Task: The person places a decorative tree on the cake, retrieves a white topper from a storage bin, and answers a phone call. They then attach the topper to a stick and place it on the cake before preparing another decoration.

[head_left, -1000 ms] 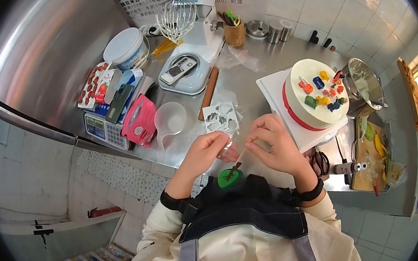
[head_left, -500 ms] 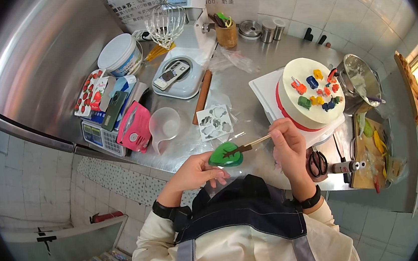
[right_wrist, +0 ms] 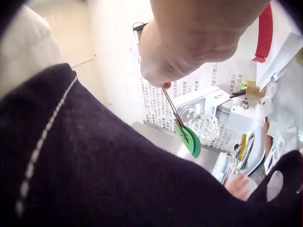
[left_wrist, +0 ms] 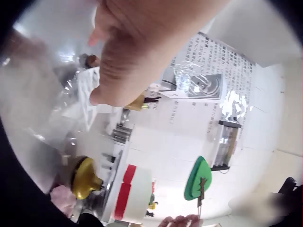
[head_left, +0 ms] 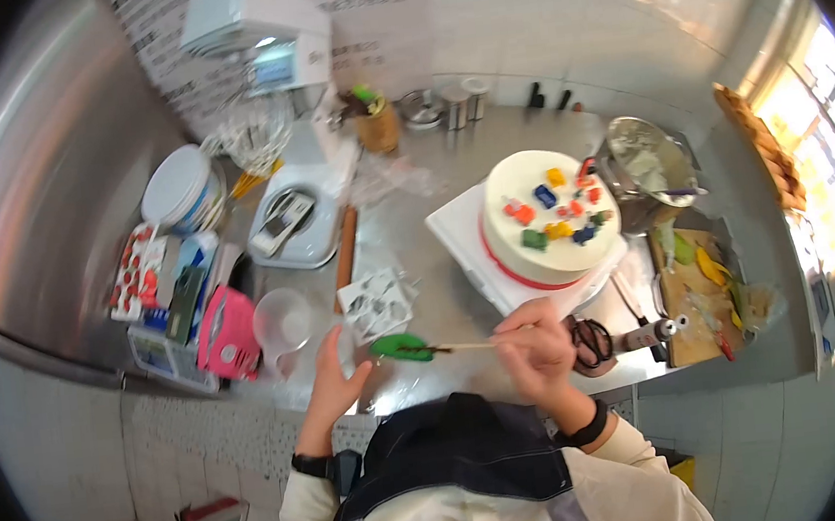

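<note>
My right hand (head_left: 539, 351) pinches the thin stick of a green tree-shaped topper (head_left: 402, 348), whose brown trunk joins the stick; the topper lies nearly level, its green end toward the left. In the right wrist view the topper (right_wrist: 189, 139) hangs below the fingers on its stick. My left hand (head_left: 335, 383) is apart from it, thumb and fingers spread, near the counter's front edge. Clear plastic film (head_left: 390, 389) glints beside that hand. A white round cake (head_left: 545, 210) with small coloured figures on top stands beyond my right hand.
Behind the topper lies a white mould (head_left: 375, 305), with a brown rolling pin (head_left: 347, 257) and a clear measuring cup (head_left: 283, 321) to its left. Black scissors (head_left: 591, 342), a small bottle (head_left: 649, 335) and a metal bowl (head_left: 641, 161) are at the right. The stand mixer (head_left: 260, 34) stands behind.
The topper has come up from low by the apron and turned level, held by the right hand. The left hand has let go and moved left. The view has shifted right.
</note>
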The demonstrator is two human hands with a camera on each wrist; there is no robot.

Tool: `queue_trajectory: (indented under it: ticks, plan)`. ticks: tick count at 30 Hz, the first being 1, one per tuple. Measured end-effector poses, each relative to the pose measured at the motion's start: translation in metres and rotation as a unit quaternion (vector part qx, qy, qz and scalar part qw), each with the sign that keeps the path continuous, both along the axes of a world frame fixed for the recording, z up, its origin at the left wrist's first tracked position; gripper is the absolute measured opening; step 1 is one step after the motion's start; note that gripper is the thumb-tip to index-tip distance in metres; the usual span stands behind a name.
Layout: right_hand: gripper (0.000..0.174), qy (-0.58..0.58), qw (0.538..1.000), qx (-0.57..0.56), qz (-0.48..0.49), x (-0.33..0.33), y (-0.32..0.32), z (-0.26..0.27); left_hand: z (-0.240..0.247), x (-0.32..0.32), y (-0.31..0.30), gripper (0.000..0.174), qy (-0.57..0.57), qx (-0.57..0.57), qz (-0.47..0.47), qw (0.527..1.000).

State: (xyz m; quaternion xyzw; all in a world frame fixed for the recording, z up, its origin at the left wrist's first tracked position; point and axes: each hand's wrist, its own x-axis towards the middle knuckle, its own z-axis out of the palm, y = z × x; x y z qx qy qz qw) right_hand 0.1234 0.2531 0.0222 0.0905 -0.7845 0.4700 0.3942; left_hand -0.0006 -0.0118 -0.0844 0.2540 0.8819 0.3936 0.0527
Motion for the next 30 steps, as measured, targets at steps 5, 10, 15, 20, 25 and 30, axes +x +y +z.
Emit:
queue_trajectory:
  ticks: [5,10,15,20,25,30]
  plan:
    - [0.010,0.041,0.996,-0.061,-0.044,-0.019,-0.027,0.004,0.085,0.022,0.062,0.068,-0.367,0.417,-0.323,0.766]
    - [0.011,0.027,0.999,0.019,0.015,-0.022,-0.031,-0.001,0.110,0.021,0.076,0.038,-0.400,0.492,-0.275,0.723]
    - [0.020,-0.063,0.991,0.054,0.107,-0.008,-0.007,0.020,0.123,0.011,0.073,0.032,-0.404,0.360,-0.271,0.796]
    - [0.032,-0.164,0.975,-0.142,0.053,-0.020,-0.011,0.064,0.125,0.013,0.078,0.031,-0.423,0.284,-0.361,0.781]
    - [0.030,-0.237,0.951,-0.160,0.115,-0.023,0.000,0.055,0.123,0.016,0.085,0.031,-0.439,0.240,-0.374,0.781]
    - [0.024,-0.247,0.951,-0.166,0.082,-0.020,-0.001,0.047,0.127,0.018,0.088,0.034,-0.450,0.222,-0.348,0.792]
